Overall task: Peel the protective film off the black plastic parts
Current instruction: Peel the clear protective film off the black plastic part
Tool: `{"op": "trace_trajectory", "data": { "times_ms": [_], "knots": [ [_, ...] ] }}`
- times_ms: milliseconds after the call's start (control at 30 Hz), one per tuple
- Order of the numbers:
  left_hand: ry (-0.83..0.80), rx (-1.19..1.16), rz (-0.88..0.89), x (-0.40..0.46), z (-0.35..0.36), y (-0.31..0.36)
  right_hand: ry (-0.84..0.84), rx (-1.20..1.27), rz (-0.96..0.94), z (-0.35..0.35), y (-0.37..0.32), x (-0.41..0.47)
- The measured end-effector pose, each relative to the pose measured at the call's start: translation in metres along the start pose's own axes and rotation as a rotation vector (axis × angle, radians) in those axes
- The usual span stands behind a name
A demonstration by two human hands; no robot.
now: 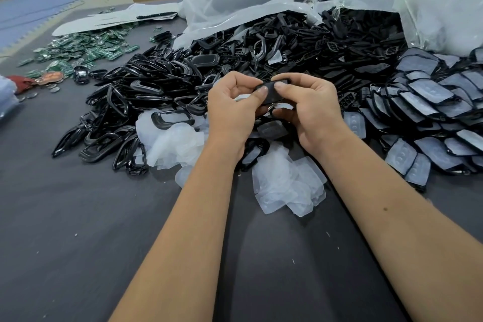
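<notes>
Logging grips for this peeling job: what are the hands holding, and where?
Both hands, left hand and right hand, pinch one black plastic part at its opposite ends, thumbs on top.

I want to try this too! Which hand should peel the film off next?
Probably the right hand: its thumb lies on top of the black part, while the left hand grips the other end to steady it.

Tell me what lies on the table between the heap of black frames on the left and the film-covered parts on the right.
In the head view, a heap of peeled clear film lies there.
</notes>
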State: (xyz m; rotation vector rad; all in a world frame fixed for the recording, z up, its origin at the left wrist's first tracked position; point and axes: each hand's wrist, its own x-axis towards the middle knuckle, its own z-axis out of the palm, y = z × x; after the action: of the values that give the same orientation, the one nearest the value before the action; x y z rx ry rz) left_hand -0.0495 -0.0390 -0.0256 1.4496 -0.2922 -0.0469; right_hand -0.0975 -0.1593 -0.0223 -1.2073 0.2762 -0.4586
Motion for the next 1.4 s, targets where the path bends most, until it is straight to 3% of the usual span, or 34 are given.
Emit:
{"op": "trace_trajectory", "data": {
  "times_ms": [267, 467, 700, 833, 967, 1100, 1300, 1400],
  "knots": [
    [0.015, 0.003, -0.028, 0.003, -0.004, -0.002, 0.044, -0.266, -0.094, 0.002, 0.007, 0.002],
    [0.061, -0.039, -0.060, 0.002, -0.007, 0.000, -0.026, -0.159, -0.067, 0.003, 0.005, 0.002],
    [0.045, -0.007, -0.054, 0.002, -0.007, -0.001, 0.050, -0.285, -0.165, -0.001, 0.011, 0.006],
    [0.046, 0.119, 0.012, 0.000, -0.006, -0.002, 0.056, -0.477, -0.275, -0.005, 0.011, 0.005],
    [0.036, 0.098, -0.021, 0.001, -0.007, 0.000, 0.039, -0.575, -0.338, -0.008, 0.008, 0.005],
    [0.008, 0.038, -0.082, -0.001, -0.010, 0.003, -0.006, -0.705, -0.423, -0.009, 0.006, 0.005],
    [0.020, -0.116, -0.206, 0.000, -0.014, 0.009, -0.164, -0.666, -0.397, -0.014, 0.002, 0.004],
    [0.044, -0.166, -0.261, 0.002, -0.019, 0.013, -0.203, -0.811, -0.560, -0.012, 0.002, 0.002]
  ]
}}
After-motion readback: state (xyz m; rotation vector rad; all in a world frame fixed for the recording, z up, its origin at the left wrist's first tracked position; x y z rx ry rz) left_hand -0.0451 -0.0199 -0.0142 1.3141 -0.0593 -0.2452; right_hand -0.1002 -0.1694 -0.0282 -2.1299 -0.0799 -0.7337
